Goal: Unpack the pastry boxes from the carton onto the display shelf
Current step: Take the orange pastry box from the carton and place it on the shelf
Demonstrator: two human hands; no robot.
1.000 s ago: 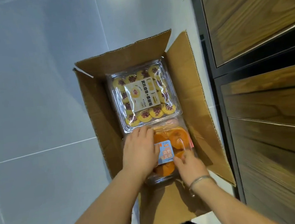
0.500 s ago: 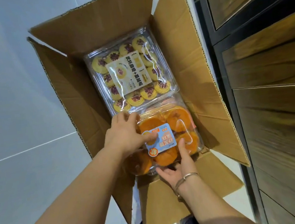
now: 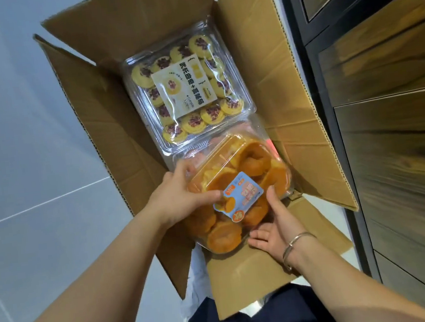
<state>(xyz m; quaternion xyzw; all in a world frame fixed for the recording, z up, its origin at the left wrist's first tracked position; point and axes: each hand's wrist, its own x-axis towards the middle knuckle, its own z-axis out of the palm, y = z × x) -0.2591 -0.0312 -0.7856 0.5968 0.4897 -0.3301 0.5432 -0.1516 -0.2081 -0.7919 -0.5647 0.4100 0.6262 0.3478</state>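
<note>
Clear ribbed clamshell box (image 3: 238, 184), corrugated carton (image 3: 113, 135)

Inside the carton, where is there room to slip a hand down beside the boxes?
Bare cardboard shows along the carton's left wall beside the cookie box, and right of both boxes. Crowded where the cookie box meets the orange pastry box, held by left hand and right hand.

Both forearms were bare, with no sleeves in view. The right wrist wore a thin silver bangle (image 3: 294, 247). Dark navy trousers (image 3: 250, 320) covered the legs at the bottom, over what seemed a white shoe (image 3: 194, 287).
</note>
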